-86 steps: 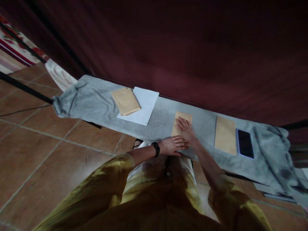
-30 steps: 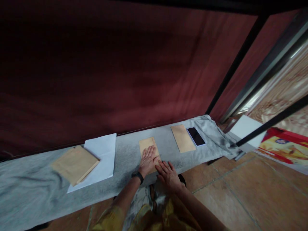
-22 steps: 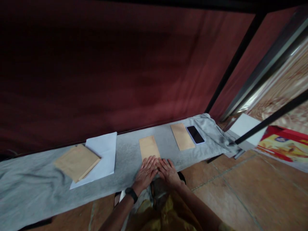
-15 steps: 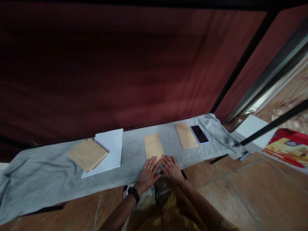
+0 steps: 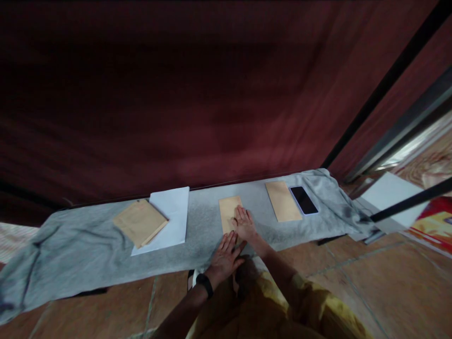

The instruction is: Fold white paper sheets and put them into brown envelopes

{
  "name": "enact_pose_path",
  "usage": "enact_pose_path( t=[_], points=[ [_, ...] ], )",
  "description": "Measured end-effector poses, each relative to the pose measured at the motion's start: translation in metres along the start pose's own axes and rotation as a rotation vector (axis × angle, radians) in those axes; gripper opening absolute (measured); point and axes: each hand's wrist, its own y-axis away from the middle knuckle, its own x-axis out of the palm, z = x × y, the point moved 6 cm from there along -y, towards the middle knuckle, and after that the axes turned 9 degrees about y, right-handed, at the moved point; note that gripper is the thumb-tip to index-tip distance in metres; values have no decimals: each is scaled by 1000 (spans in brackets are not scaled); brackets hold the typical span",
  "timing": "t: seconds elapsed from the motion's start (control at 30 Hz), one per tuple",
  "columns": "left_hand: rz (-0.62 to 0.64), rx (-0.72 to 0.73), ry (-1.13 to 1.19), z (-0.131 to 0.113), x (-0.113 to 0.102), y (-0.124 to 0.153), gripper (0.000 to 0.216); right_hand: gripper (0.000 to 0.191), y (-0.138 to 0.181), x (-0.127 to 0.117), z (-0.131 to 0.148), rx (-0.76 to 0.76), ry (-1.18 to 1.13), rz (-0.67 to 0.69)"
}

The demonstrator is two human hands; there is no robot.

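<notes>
A tan paper envelope (image 5: 228, 210) lies flat on the grey cloth (image 5: 201, 221) in front of me. My left hand (image 5: 226, 256) rests at its near edge, fingers stretched out over the bottom end. Farther up, my right hand (image 5: 244, 224) lies on the envelope's right side with its fingers extended. Neither hand grips anything. A second tan envelope (image 5: 283, 201) lies to the right, beside a dark-screened phone (image 5: 304, 200).
On the left, a small stack of brown envelopes (image 5: 139, 222) overlaps white paper sheets (image 5: 178, 212). A dark red wall (image 5: 197, 103) rises behind the cloth. A black metal bar (image 5: 416, 197), a white board (image 5: 391, 193) and a red-yellow box (image 5: 436, 223) stand at the right.
My right hand has moved up from the envelope's near edge onto its right side. My left hand stays at the near edge. The whole view has shifted slightly.
</notes>
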Motion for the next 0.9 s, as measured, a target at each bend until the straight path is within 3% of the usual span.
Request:
enact_pose_path(
  t=[0.17,0.4,0.53,0.67,0.9],
  points=[
    [16,4,-2,1,1,0,72,55,-3,4,-4,5,-27,-64],
    [7,3,12,-1,-5,0,68,56,6,-2,-10,-39,15,53],
    [-15,16,6,-1,-4,1,67,57,14,-4,-14,-24,54,8],
    [-53,38,-1,-1,-3,3,64,57,48,-4,-18,-28,121,-51],
    [-50,34,-14,-3,-4,6,62,53,122,-17,-13,-223,125,-43]
  ],
)
